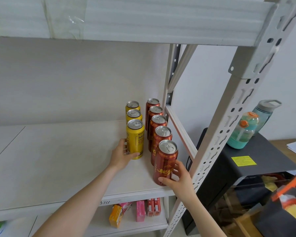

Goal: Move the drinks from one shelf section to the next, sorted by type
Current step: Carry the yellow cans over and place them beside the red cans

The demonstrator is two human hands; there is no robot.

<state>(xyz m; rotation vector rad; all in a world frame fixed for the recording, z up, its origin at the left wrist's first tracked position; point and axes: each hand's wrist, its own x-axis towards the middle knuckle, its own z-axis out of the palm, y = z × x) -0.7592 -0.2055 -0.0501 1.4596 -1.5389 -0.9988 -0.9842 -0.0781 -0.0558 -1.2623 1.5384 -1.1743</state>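
Curling round the lower half of the front yellow can with the fingers of the left hand, thumb pressed low across the near side. Clamping the bottom of the front red can with the right hand, thumb in front, fingers wrapped behind on the right. Set upright, the pair, at the right end of the white shelf.

Counting outward now: three yellow in a row, meaning two more yellow cans lined up behind the gripped one. Five red just beside, meaning four more red cans running back toward the rear post.

Down on the lower shelf: one orange carton, one pink carton, two red-and-white cartons. Off right, on a black cabinet: two water bottles.
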